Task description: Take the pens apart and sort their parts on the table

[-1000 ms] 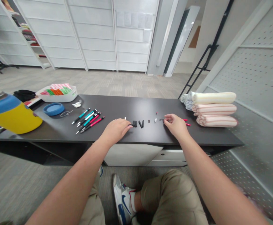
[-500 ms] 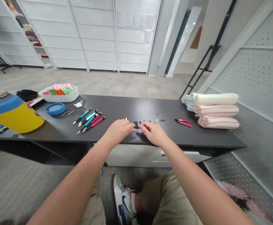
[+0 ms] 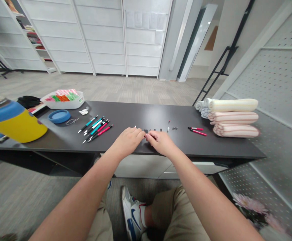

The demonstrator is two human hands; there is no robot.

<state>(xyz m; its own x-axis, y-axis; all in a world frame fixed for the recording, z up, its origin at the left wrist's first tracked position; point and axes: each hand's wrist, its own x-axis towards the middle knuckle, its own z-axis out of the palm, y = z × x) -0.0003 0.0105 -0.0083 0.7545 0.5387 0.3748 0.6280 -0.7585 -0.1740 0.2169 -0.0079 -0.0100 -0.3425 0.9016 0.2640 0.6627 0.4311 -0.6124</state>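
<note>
My left hand [image 3: 128,140] and my right hand [image 3: 161,142] meet at the middle front of the dark table [image 3: 125,115], fingertips pinched together over small black pen parts [image 3: 149,130]. What sits between the fingers is hidden. Just beyond lie tiny loose pieces [image 3: 171,128], among them a small white one [image 3: 135,127]. Two red pens [image 3: 196,131] lie to the right of my right hand. A row of several teal and red pens [image 3: 95,127] lies to the left of my left hand.
A yellow and blue jug [image 3: 10,122] stands at the near left. A blue lid [image 3: 59,116] and a white tray of coloured items [image 3: 63,98] sit behind it. Rolled towels [image 3: 232,117] are stacked at the table's right end. My knees and a shoe show below.
My right hand left the small parts near the red pens and came left to meet my left hand at the black parts. Both hands have drawn slightly toward the table's front edge.
</note>
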